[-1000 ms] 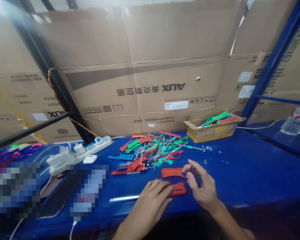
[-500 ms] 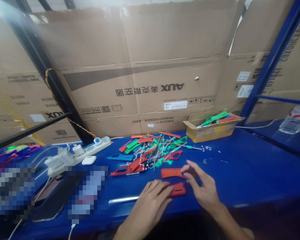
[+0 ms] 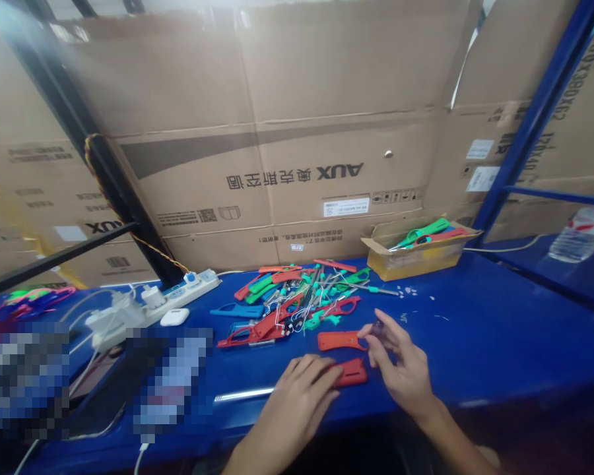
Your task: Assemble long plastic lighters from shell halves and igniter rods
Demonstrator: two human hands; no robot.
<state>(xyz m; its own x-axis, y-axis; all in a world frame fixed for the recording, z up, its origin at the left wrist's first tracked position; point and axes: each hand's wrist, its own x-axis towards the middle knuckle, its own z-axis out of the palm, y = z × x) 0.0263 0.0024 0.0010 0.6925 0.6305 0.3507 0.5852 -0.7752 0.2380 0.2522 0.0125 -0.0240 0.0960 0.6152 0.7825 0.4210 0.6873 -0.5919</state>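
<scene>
My left hand [image 3: 299, 396] is closed over a red long-necked lighter [image 3: 354, 373] lying on the blue table. Its silver tube [image 3: 245, 394] sticks out to the left of the hand, and the middle is hidden by my fingers. Just right of the lighter's end is my right hand [image 3: 403, 366], with a small dark translucent piece [image 3: 377, 327] pinched in its fingers. An orange handle shell [image 3: 339, 340] lies just beyond the lighter, its right end behind my right fingertips. Farther back sits a pile of red, green and blue handle shells, metal tubes and white wires [image 3: 304, 297].
A cardboard box [image 3: 416, 259] of lighters stands at the back right, with small white scraps [image 3: 406, 291] before it. Leftward are a power strip [image 3: 153, 307], white earbud case [image 3: 174, 317] and blurred phone [image 3: 171, 379]. A water bottle [image 3: 579, 234] is far right.
My right hand has tilted slightly and its fingers have curled in; the small dark piece now shows between them. My left hand stays on the red lighter. The view has shifted a little.
</scene>
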